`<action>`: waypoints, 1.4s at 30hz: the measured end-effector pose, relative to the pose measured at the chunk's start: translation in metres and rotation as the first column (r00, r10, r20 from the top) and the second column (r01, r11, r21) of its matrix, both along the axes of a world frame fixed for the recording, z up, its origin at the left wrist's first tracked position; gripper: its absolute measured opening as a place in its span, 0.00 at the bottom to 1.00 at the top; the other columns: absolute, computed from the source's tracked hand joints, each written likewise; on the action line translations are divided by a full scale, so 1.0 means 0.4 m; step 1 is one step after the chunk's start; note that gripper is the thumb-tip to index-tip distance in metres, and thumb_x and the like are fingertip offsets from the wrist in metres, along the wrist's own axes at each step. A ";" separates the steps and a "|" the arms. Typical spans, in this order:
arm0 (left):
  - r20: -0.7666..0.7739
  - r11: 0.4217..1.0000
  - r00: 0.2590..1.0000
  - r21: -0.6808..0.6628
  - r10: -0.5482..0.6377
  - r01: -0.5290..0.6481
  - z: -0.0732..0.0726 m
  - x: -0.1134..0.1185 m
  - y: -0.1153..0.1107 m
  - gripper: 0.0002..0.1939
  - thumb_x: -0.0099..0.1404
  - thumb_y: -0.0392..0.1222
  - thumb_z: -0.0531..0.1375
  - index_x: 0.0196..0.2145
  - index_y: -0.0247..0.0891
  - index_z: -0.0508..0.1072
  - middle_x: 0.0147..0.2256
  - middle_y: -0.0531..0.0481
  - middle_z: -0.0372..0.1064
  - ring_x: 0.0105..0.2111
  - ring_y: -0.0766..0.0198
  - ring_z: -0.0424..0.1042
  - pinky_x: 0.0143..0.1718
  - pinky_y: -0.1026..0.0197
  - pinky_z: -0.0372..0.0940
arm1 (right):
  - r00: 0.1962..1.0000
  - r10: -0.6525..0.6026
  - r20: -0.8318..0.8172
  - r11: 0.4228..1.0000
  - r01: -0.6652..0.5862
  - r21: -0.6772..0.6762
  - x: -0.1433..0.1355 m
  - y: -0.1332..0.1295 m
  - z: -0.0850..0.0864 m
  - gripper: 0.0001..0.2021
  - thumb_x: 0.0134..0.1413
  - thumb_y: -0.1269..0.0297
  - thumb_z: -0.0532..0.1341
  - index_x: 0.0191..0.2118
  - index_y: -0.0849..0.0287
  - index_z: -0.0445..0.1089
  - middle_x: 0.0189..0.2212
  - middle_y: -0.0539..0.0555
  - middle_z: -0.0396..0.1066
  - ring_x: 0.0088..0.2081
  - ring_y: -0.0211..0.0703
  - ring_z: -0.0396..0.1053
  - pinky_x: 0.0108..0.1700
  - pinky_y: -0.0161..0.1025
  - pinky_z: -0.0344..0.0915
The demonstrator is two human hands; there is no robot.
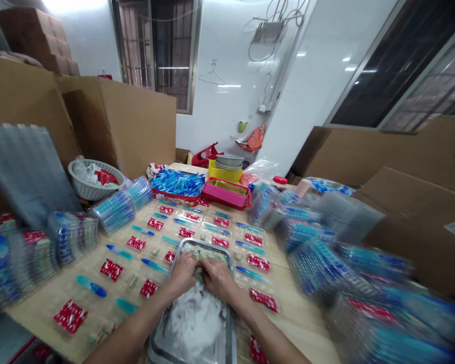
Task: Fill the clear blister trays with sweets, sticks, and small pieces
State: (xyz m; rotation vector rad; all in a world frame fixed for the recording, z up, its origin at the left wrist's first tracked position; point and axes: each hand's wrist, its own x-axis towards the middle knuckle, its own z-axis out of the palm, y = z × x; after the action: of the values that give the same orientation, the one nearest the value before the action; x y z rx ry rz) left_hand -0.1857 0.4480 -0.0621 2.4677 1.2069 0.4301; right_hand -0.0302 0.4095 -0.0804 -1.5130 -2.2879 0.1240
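A metal tray (232,323) with white powder (195,318) lies at the front centre of the table. Over its far end, my left hand (184,273) and my right hand (216,275) meet at a pile of small pale green and tan pieces (205,251). The fingers of both hands are bent in among these pieces; which piece each one holds is too small to tell. Around the tray, clear plastic packs hold red patterned packets (111,270) and blue-green tools (91,286), some with small pieces beside them.
Stacked filled packs stand left (114,210) and right (322,265). Behind are a red basket of blue tools (178,184), a pink container (226,192) and a yellow basket (225,172). A white basket (93,188) and cardboard boxes (136,126) stand at the left; more boxes stand right.
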 end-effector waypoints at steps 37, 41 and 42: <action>-0.134 0.978 0.988 -0.180 0.082 -0.106 0.012 -0.083 -0.138 0.08 0.54 0.34 0.55 0.27 0.35 0.74 0.28 0.45 0.73 0.32 0.59 0.69 0.32 0.61 0.56 | 0.853 -0.142 -0.502 0.979 0.047 -0.196 -0.098 -0.143 0.007 0.11 0.34 0.81 0.52 0.26 0.59 0.64 0.20 0.45 0.63 0.24 0.34 0.59 0.27 0.30 0.51; -0.124 0.980 0.989 -0.173 0.077 -0.097 0.004 -0.086 -0.138 0.08 0.52 0.35 0.56 0.29 0.36 0.74 0.29 0.46 0.73 0.33 0.59 0.70 0.32 0.62 0.56 | 0.832 -0.137 -0.538 0.980 0.035 -0.195 -0.100 -0.146 0.013 0.12 0.34 0.81 0.52 0.27 0.59 0.64 0.20 0.46 0.64 0.24 0.35 0.60 0.27 0.29 0.53; -0.122 0.980 0.990 -0.173 0.073 -0.094 0.002 -0.087 -0.137 0.08 0.52 0.35 0.56 0.29 0.36 0.74 0.28 0.47 0.73 0.33 0.60 0.70 0.32 0.62 0.56 | 0.833 -0.135 -0.536 0.981 0.035 -0.192 -0.099 -0.146 0.014 0.12 0.34 0.81 0.52 0.26 0.59 0.64 0.20 0.46 0.64 0.24 0.35 0.60 0.27 0.29 0.53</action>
State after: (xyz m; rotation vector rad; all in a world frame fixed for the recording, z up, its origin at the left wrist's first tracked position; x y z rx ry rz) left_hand -0.2205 0.3932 -0.0614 2.3221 1.3372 0.1929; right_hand -0.0700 0.3511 -0.0749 -1.4228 -1.7784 0.6636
